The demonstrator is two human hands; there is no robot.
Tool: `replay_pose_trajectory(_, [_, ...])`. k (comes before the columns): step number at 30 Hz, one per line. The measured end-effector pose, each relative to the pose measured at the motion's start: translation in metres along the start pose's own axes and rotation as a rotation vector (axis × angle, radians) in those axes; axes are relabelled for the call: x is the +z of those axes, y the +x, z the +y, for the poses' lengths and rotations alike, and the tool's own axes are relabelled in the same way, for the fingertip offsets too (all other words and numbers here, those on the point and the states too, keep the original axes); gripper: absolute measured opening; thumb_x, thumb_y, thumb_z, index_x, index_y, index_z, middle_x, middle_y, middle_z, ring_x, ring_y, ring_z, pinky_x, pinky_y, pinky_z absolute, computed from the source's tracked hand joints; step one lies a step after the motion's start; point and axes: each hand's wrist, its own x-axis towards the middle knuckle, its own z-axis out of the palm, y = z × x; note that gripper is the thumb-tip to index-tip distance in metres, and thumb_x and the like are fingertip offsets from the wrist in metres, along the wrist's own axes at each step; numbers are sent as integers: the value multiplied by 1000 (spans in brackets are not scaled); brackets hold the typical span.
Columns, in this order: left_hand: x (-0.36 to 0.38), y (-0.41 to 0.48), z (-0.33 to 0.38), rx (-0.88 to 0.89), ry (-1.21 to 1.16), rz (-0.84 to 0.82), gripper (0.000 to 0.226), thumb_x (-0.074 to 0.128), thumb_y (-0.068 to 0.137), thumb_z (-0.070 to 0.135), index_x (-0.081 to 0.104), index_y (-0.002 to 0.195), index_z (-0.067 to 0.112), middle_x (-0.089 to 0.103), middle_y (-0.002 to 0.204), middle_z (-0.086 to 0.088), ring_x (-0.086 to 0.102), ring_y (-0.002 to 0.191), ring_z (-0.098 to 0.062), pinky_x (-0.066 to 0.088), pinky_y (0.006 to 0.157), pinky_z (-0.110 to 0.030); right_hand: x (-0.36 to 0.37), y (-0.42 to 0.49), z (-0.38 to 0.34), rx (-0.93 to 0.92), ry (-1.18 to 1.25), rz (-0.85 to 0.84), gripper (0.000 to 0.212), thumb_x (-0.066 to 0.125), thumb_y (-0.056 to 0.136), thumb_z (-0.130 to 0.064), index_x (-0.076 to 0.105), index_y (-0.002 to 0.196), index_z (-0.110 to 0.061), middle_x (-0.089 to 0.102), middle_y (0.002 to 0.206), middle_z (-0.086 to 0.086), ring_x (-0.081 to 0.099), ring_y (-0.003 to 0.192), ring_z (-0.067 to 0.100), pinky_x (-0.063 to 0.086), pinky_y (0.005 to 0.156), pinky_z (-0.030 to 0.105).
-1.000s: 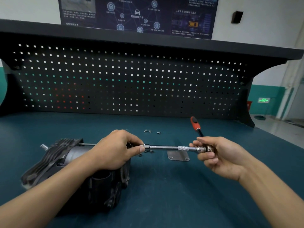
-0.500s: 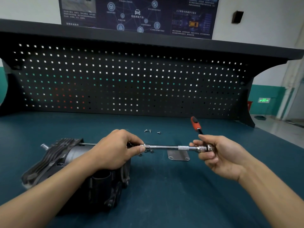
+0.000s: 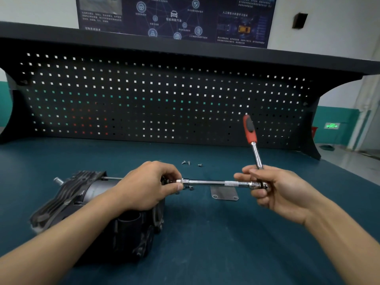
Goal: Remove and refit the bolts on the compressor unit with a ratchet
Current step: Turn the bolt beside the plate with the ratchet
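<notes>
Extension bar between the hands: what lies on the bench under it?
A small grey plate and a few small dark fasteners lie on the bench below the extension bar. Whatever sits under the left hand is covered.

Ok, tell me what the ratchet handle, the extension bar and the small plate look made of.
Ratchet handle: red-and-black matte grip, likely plastic or rubber. Extension bar: bright shine, knurled band, probably chromed steel. Small plate: flat, dull grey, seemingly bare metal.

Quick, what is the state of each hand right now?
Left hand: closed, pinching the socket end of the extension bar at the compressor unit.
Right hand: closed, gripping the ratchet at its head.
</notes>
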Motion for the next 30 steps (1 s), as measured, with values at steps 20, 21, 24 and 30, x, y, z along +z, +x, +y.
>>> replay_pose_trajectory(20, [-1, -1, 2, -6, 94, -55, 19, 56, 92, 59, 67, 95, 43, 58, 72, 31, 53, 69, 4, 39, 64, -30, -2, -5, -2, -159, -106, -34, 17, 57, 93, 0, 65, 101, -14, 74, 93, 10, 45, 49, 14, 34, 41, 19])
replay_pose_trajectory(21, [-1, 0, 2, -6, 96, -56, 20, 56, 92, 59, 67, 95, 42, 58, 72, 31, 53, 69, 4, 39, 63, -30, -2, -5, -2, -157, -107, -29, 17, 56, 94, 0, 64, 101, -13, 74, 93, 10, 46, 49, 14, 35, 41, 19])
replay_pose_trajectory(24, [-2, -1, 4, -13, 97, -61, 20, 57, 92, 58, 68, 95, 42, 58, 71, 31, 53, 68, 4, 37, 63, -29, -1, -4, -2, -154, -100, -26, 17, 56, 94, 0, 64, 101, -13, 74, 91, 10, 46, 49, 14, 35, 41, 19])
replay_pose_trajectory(30, [-4, 0, 6, 5, 90, -107, 17, 51, 97, 55, 64, 93, 44, 58, 70, 34, 52, 67, 6, 37, 63, -30, -3, -3, 0, -183, -88, -64, 21, 66, 78, -5, 68, 95, -17, 73, 94, 10, 46, 50, 15, 36, 41, 20])
